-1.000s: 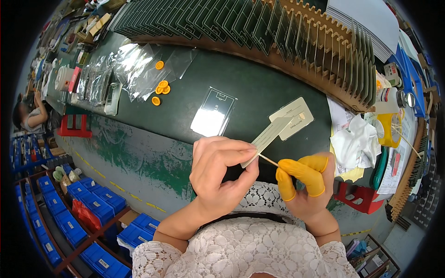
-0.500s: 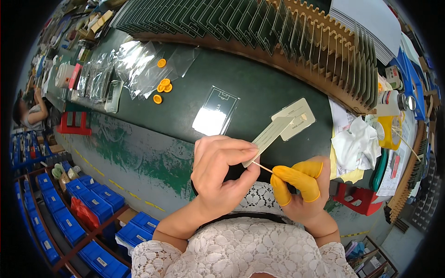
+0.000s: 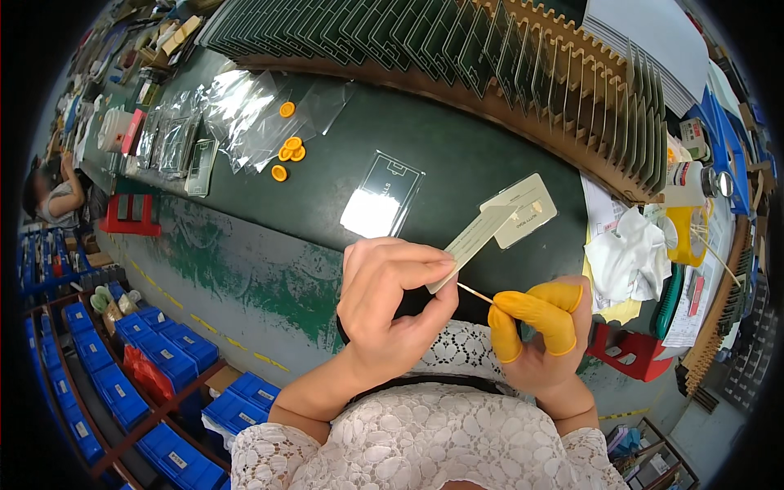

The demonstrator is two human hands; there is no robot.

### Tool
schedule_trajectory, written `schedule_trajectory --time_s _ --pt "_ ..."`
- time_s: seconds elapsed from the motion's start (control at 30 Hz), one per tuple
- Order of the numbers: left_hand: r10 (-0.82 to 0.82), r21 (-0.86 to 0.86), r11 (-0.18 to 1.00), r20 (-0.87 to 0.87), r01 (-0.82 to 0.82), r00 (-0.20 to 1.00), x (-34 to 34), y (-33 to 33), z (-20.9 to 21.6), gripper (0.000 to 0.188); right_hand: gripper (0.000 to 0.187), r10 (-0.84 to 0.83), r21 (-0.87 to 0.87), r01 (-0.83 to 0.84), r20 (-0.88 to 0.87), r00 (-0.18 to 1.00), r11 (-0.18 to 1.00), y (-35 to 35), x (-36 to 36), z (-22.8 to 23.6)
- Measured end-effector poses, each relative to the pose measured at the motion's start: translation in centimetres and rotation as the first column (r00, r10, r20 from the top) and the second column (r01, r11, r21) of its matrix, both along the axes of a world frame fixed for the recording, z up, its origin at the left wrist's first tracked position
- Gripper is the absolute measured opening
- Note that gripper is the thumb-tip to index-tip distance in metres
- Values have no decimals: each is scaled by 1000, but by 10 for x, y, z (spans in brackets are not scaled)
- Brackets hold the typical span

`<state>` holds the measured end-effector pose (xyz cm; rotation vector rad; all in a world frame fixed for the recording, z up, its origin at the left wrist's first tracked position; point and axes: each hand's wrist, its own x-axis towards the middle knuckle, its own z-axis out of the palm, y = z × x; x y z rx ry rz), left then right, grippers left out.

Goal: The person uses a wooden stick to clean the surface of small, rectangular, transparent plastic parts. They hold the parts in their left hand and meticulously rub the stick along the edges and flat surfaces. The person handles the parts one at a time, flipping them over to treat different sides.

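Far left of the green bench [image 3: 245,237]: clear bags [image 3: 237,106] and orange caps [image 3: 287,151]. Centre: a glossy card [image 3: 381,196] lying flat. Left hand [image 3: 392,306] pinches the near end of a pale strip [image 3: 502,222], raised above the bench. Right hand [image 3: 543,331], in yellow finger covers, grips a thin stick [image 3: 475,293], its tip touching the strip's held end.

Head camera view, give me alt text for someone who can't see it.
A left hand pinches a pale flat strip while the right hand, in yellow finger covers, holds a thin stick to its lower end, above a dark green table.
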<state>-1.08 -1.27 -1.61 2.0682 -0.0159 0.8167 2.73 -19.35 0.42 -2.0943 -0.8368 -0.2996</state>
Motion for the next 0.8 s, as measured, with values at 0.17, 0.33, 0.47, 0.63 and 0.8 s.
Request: schedule_trajectory --time_s 0.17,0.33,0.47,0.63,0.8 --pt "-1 -5 1000 7 1 1000 1 -1 0 33 39 -4 8 4 13 1000 1000 0 1 1" --pt "-9 -3 1000 3 9 1000 0 0 0 34 40 -32 5 32 20 999 999 0 1 -3" --pt "-16 -2 1000 -5 16 1000 0 0 2 33 41 -35 -5 35 27 999 999 1 2 -3" --pt "-26 14 1000 -21 26 999 1 -1 3 31 42 -37 -9 37 36 999 999 0 3 -5" --pt "-22 -6 1000 -2 22 1000 2 -1 0 33 42 -39 -6 40 45 998 999 0 3 -6"
